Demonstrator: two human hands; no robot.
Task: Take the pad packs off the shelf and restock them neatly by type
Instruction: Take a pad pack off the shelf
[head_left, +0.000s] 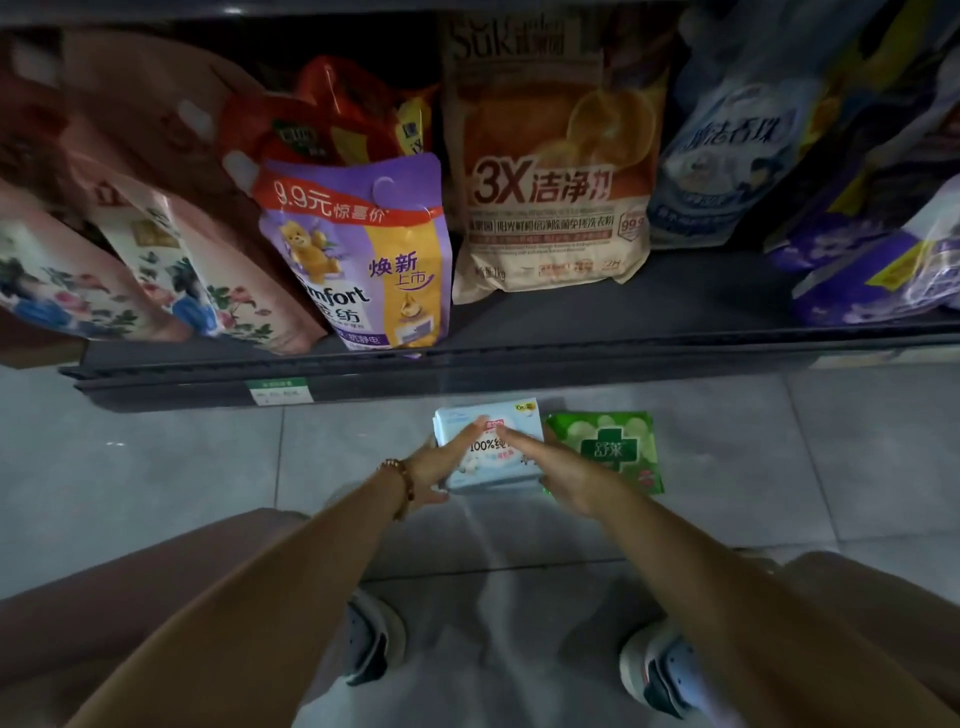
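- On the dark shelf (691, 306): soft bags standing in a row, leaning on one another.
- From the left: pink floral pouches (171, 270), a purple pouch (358, 260) marked "Comfort" with an orange-red pouch (332, 119) behind it, a beige bag (550, 171) marked "3X", a blue-and-white bag (727, 150), then purple-and-white bags (878, 260) at the far right.
- Clipped to the shelf's front lip, a green-and-white price tag (280, 392) (print too small to read).
- Below that lip, down on the grey tiled floor (156, 467): a light-blue pad pack (488, 462) lying flat, face up, and a green pad pack (618, 447) flat just beside it on the right, edges touching or nearly so.
- Left hand (431, 467) gripping the light-blue pad pack at its left edge, one finger laid along the top face and another curled under the near corner; beaded bracelet (397, 480) on the wrist.
- Right hand (561, 473) laid over the right part of the same pack, fingers (511, 439) straight and close together, pressing on the top face; heel of the hand covering the green pad pack's left edge.
- Fingertips of both hands almost meeting on top of the pack.
- Nearer the camera, two shoes (371, 639) planted on the tiles.
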